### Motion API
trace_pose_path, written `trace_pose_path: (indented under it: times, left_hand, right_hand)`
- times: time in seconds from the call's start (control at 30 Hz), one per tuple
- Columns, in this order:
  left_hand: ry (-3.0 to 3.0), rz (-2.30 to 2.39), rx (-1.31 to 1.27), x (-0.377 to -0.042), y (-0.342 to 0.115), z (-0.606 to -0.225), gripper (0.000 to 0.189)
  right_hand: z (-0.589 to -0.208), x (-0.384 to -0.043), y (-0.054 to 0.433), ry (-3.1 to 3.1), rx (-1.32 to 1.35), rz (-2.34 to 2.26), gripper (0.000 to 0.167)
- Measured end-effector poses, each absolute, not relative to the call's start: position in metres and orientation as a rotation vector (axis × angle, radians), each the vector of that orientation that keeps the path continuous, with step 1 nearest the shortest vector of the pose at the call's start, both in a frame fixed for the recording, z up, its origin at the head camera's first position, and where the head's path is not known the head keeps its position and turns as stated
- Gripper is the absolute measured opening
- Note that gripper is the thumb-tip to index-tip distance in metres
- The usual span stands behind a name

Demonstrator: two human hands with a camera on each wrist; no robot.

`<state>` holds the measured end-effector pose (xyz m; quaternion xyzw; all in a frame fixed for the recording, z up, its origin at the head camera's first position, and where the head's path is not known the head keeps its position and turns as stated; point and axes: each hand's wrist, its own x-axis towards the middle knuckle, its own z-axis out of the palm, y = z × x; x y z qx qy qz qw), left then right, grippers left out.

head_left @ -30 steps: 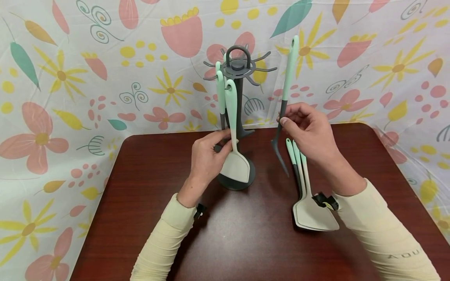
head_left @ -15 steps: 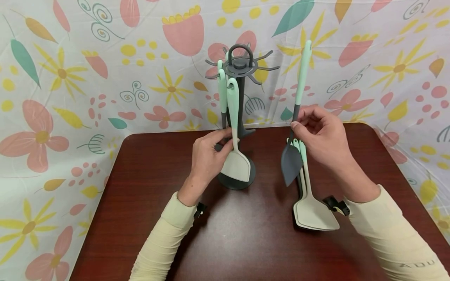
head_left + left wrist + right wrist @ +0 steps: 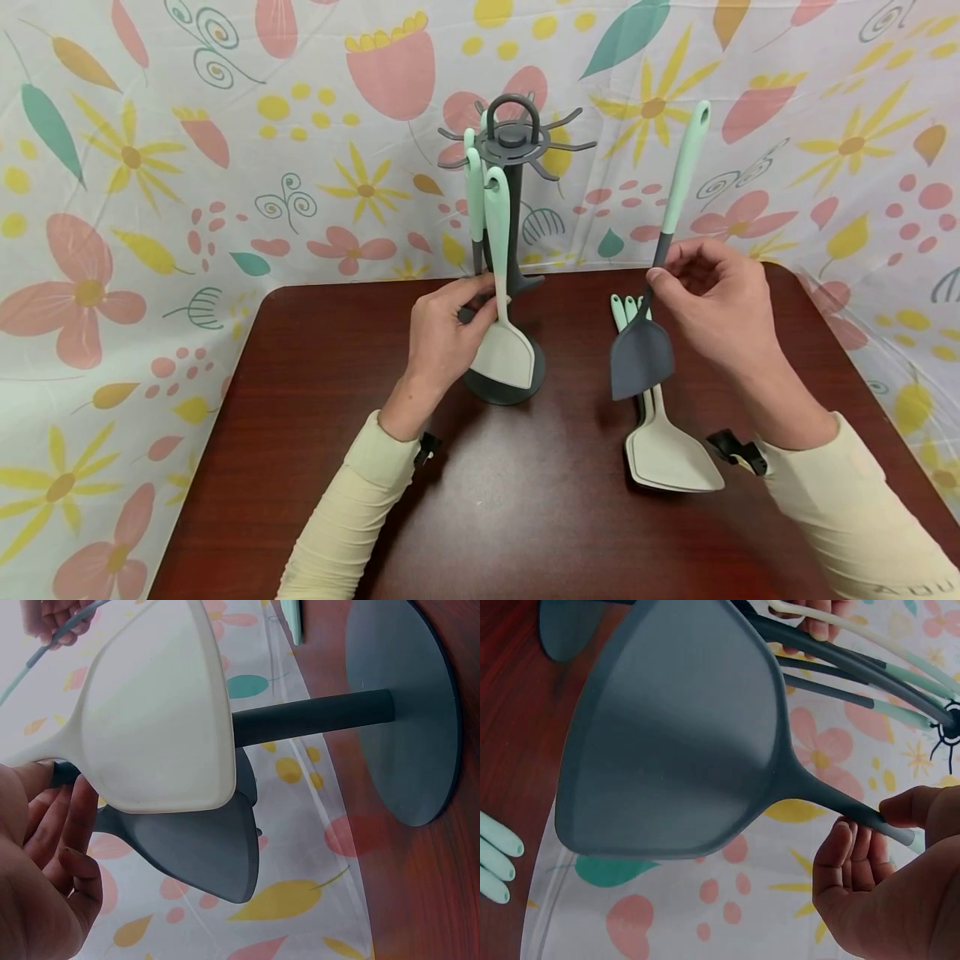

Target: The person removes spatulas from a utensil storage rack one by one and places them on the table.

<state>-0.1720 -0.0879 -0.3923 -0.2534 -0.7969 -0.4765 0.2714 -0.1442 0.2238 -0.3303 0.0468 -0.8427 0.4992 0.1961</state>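
My right hand pinches the dark shaft of a grey spatula with a mint handle. The spatula stands nearly upright, handle up and leaning right, its broad blade turned to the head camera. With thumb and fingers, my left hand pinches the neck of a cream spatula, whose mint handle hangs from a hook of the dark utensil stand. Behind it in the left wrist view hangs another grey spatula. Other mint-handled utensils hang on the stand's left side, partly hidden by the cream one.
A stack of spatulas lies on the table right of the stand, handles pointing to the back; the raised grey blade overlaps it in the head view. The dark red table meets a flowered cloth behind. Bare hooks stick out at the stand's right.
My right hand has moved right and slightly down with the grey spatula, turning its blade from edge-on to face-on. My left hand keeps its hold on the cream spatula.
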Motion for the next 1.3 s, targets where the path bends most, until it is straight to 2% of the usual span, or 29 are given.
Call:
trace_pose_path:
  times: [0.8, 1.3]
  left_hand:
    - [-2.138, -1.303, -0.679, -0.171, -0.087, -0.393, 0.020]
    - [-2.136, -1.300, -0.679, -0.171, -0.087, -0.393, 0.020]
  right_hand:
    - [-0.347, -0.133, 0.256, -2.543, -0.137, 1.221, 0.021]
    - [-0.362, -0.130, 0.269, -2.611, -0.195, 1.152, 0.031]
